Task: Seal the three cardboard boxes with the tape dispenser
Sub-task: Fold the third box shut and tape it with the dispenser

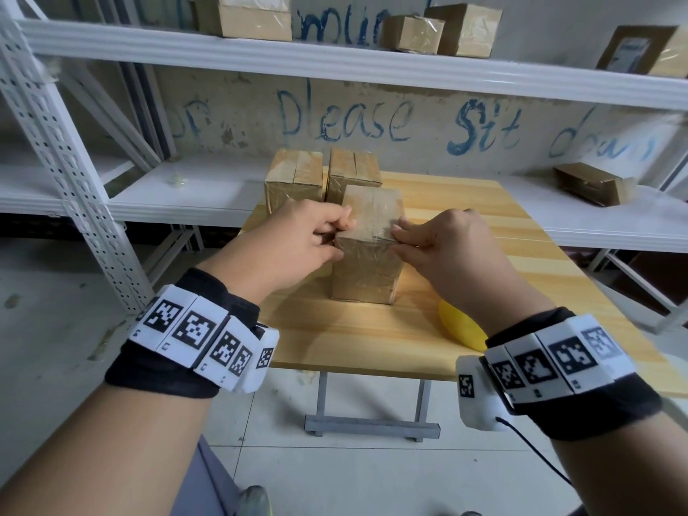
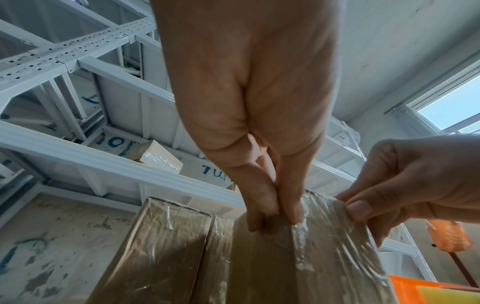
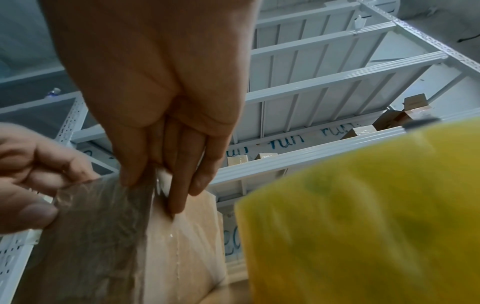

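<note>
Three taped cardboard boxes stand on the wooden table [image 1: 372, 337]. The nearest box [image 1: 366, 270] is in front of the other two [image 1: 294, 176] [image 1: 353, 169]. My left hand [image 1: 344, 227] pinches its near top edge at the left, thumb and forefinger closed on the cardboard [image 2: 275, 214]. My right hand [image 1: 396, 234] pinches the same edge at the right, thumb on the front face and fingers on top [image 3: 155, 189]. Clear tape [image 2: 337, 236] runs over that edge under both hands. The yellow tape dispenser [image 1: 461, 327] lies on the table beneath my right wrist, blurred in the right wrist view [image 3: 363, 216].
White metal shelving [image 1: 335, 65] stands behind the table and carries several other cardboard boxes [image 1: 257, 16]. One more box [image 1: 592, 182] lies on the lower shelf at the right. The table's near edge is just below my wrists.
</note>
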A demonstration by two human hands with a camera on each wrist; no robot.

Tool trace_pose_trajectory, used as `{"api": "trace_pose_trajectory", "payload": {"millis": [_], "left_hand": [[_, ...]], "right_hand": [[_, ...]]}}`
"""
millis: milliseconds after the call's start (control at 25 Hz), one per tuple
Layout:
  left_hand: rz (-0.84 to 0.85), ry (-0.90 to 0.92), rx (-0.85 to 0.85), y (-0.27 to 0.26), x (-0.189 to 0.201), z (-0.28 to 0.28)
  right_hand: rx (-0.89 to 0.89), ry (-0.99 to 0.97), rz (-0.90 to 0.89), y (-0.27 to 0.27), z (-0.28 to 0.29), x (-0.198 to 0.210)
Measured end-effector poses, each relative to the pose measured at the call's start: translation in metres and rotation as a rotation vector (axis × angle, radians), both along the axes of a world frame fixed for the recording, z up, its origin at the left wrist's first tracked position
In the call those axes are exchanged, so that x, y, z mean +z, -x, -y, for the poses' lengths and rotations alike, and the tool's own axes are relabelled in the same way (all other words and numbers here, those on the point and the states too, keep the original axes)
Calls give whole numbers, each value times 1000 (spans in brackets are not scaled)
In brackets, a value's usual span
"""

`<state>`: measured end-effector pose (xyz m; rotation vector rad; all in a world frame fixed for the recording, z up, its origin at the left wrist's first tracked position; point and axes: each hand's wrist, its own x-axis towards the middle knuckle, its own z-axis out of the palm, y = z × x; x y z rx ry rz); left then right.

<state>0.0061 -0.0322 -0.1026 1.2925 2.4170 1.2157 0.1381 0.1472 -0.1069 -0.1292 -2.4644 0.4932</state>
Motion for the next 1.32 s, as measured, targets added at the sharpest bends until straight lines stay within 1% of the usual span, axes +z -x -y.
{"api": "trace_pose_trajectory", "payload": {"millis": [120, 240, 320, 520, 680, 800, 920, 1080, 1200, 1320], "left_hand": [[-28, 55, -32, 4, 2, 5], [20, 53, -58, 6, -1, 7], [17, 55, -50, 6, -3, 7], [-70, 72, 40, -4, 3, 4], [-125, -14, 85, -8, 3, -1], [-104, -17, 80, -8, 3, -4], [-56, -33, 75, -8, 3, -3], [-23, -57, 58, -8, 1, -2], [-9, -81, 45, -6, -1, -3], [-1, -67, 32, -4, -4, -2]], "right_hand": [[32, -23, 14, -2, -1, 1], [31, -68, 5, -3, 0, 0], [23, -85, -13, -3, 1, -2], [-11, 10, -88, -2, 10, -4], [19, -76, -88, 3, 7, -5], [13, -51, -65, 2, 2, -5], [63, -121, -78, -1, 3, -6], [80, -71, -103, -6, 1, -4], [81, -137, -91, -4, 1, -4], [97, -160, -95, -4, 1, -4]]}}
